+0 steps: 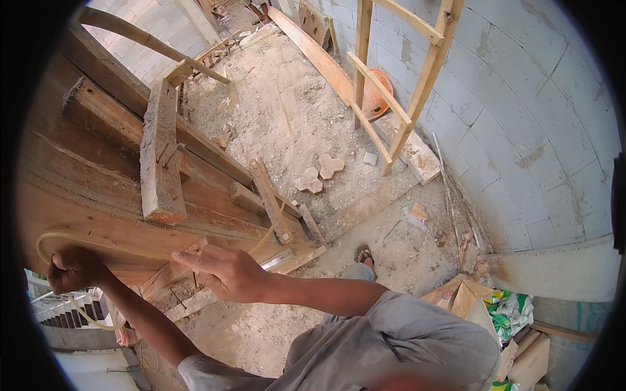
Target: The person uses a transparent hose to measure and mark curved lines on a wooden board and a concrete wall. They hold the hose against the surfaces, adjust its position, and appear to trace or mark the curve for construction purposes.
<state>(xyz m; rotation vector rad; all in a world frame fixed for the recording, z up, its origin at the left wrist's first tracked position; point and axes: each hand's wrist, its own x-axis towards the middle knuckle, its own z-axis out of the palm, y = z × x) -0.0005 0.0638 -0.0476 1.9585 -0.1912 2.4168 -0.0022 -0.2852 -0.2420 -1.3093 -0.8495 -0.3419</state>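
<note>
A worker's left hand [75,270] makes a fist around a pale yellow tube [98,241] at lower left, while the right hand [228,270] pinches it nearer the centre, beside wooden boards [208,210]. A rough plank [163,153] juts up beyond; at upper right, a wooden frame [422,85] partly blocks an orange basin [370,101].

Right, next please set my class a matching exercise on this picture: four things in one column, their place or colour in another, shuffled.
1. Thin hose
2. Round basin
3. Paving blocks
4. Shirt

A. Grey
B. On the dirt ground
C. Between the left hand and right hand
D. Orange, behind the ladder

Pairs: 1-C, 2-D, 3-B, 4-A
</note>
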